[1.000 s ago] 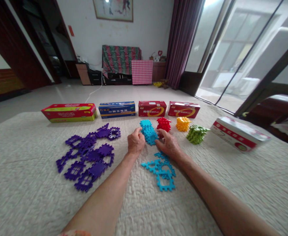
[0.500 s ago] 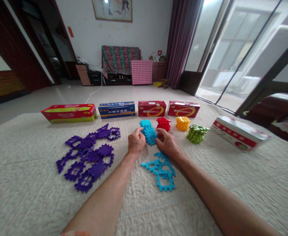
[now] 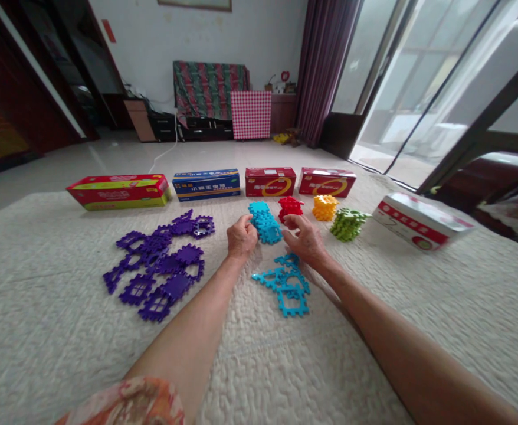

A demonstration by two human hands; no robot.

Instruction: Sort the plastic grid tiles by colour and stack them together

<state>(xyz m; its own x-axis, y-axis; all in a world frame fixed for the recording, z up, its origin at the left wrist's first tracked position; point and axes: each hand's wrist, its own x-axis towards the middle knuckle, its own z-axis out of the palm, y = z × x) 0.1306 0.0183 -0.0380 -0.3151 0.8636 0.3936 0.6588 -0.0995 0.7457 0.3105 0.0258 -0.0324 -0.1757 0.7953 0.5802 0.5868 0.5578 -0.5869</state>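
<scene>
A stack of light blue notched plastic building pieces (image 3: 265, 223) stands between my two hands. My left hand (image 3: 242, 237) is at its left side, fingers curled in, with nothing visible in them; whether it touches the stack I cannot tell. On the right, my right hand (image 3: 307, 241) has its thumb and fingers apart, a small gap from the stack. Just beyond those fingers sits a red stack of pieces (image 3: 290, 208). Several loose light blue pieces (image 3: 292, 302), some with open frames, lie flat and overlapping nearer to me.
Loose purple pieces (image 3: 177, 287) spread at the left. Yellow (image 3: 325, 208) and green stacks (image 3: 348, 224) stand at the right. Behind is a row of boxes: red-yellow (image 3: 120, 193), blue (image 3: 206, 185) and two red (image 3: 270, 183). A white-red box (image 3: 422, 221) lies far right on the quilted cover.
My right hand has drawn slightly away from the light blue stack, leaving a gap. My left hand stays at its left side. The whole view has tilted down a little.
</scene>
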